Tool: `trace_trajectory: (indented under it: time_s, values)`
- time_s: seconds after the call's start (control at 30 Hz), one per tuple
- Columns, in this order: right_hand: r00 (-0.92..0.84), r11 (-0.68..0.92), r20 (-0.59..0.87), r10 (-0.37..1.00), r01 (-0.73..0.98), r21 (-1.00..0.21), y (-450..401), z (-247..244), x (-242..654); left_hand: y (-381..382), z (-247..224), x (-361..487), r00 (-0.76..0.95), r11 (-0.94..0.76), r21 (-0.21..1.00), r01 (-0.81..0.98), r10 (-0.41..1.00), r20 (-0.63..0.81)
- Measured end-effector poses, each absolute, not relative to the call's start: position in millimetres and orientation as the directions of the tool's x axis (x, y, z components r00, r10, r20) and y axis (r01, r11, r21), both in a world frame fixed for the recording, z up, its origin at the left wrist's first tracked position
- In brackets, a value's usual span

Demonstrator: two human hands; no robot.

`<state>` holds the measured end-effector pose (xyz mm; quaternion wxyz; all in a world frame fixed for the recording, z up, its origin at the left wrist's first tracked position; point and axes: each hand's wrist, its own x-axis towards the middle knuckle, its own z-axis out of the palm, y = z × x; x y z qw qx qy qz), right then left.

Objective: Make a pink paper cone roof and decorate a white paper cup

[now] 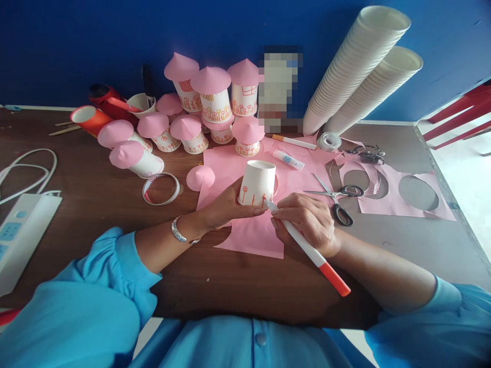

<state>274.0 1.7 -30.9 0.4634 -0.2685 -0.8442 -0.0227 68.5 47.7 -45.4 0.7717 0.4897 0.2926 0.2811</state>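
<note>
An upside-down white paper cup (258, 180) with orange flower and stem drawings near its wide lower rim is held in my left hand (226, 204), whose fingers wrap round its left side and underneath. My right hand (309, 220) grips a white marker with an orange end (303, 243). The marker's tip touches the cup's lower right part, beside a drawn flower. Pink paper (257, 237) lies under both hands.
Decorated cups with pink cone roofs (217, 105) stand at the back left. Scissors (339, 191), a glue stick (289, 159) and cut pink paper (387, 204) lie right of centre. Tall cup stacks (356, 66) lean at the back right. A power strip (28, 230) is far left.
</note>
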Motion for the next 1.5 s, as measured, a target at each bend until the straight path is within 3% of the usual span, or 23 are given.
trace_trajectory:
  time_s: [1.5]
  values:
    - [-0.422, 0.850, 0.790, 0.445, 0.476, -0.224, 0.7, -30.8, 275.1, 48.4, -49.2, 67.2, 0.687, 0.340, 0.925, -0.168, 0.714, -0.138]
